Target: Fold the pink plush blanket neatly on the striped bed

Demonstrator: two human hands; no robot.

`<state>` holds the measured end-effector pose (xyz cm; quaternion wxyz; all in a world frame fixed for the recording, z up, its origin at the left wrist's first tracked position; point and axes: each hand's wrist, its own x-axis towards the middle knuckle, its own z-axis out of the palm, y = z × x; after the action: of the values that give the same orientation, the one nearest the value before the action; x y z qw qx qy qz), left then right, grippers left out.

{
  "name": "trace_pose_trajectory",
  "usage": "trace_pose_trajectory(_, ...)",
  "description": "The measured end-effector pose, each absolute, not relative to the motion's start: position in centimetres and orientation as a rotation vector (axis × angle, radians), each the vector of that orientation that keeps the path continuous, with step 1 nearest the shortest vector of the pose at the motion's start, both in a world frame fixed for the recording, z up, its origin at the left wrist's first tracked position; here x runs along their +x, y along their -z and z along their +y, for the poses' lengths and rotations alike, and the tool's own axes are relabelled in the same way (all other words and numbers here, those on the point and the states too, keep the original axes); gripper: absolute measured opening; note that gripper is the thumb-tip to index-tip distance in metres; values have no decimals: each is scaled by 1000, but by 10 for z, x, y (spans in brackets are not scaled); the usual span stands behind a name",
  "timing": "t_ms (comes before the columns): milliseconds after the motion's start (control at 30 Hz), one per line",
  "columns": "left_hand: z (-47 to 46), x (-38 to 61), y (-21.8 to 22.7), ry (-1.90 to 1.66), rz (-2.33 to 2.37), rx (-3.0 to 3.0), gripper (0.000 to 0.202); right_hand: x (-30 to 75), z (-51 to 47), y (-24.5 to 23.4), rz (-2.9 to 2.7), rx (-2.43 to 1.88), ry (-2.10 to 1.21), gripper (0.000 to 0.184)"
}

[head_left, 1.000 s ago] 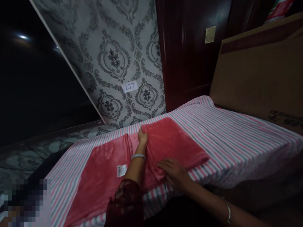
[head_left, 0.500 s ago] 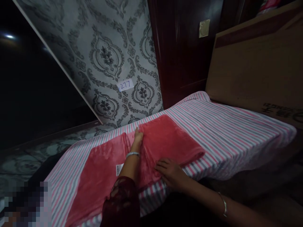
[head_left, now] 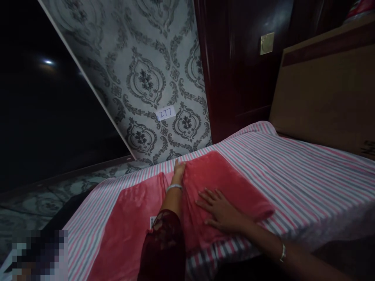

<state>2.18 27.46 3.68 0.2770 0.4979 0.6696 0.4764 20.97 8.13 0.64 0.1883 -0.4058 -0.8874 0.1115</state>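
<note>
A coral-pink fleece cloth (head_left: 129, 218) lies on the striped bed sheet (head_left: 304, 175), its right part folded over into a thicker panel. My left hand (head_left: 178, 170) reaches to the far edge of that fold, fingers resting at the crease. My right hand (head_left: 219, 209) lies flat with fingers spread on top of the folded panel. A white label on the cloth shows near my left sleeve. Both wrists wear a silver bangle.
A patterned grey wallpapered wall with a paper tag reading 277 (head_left: 165, 113) rises behind the bed. A dark wooden door (head_left: 234, 66) stands to its right, and a large cardboard sheet (head_left: 322, 93) leans at the far right. A pixelated patch covers the lower left corner.
My right hand has moved from the near edge of the fold up onto the top of the folded panel and flattened out. My left hand stays at the far crease.
</note>
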Motion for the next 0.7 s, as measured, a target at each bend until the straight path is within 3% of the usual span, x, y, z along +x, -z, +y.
trace_pose_trajectory(167,263,29,-22,-1161,2076,1398,51,211,79,7,-2502,-1094,-377,71)
trace_pose_trajectory(400,256,31,-25,-1051,2197,1436,49,213,79,4,-2530,-1098,-436,72)
trace_pose_trajectory(600,268,30,-43,-944,2198,1421,57,232,162,-38,-2311,-1109,-391,48)
trace_pose_trajectory(700,268,39,-43,-907,2214,1475,44,238,224,-62,-2234,-1426,-224,54)
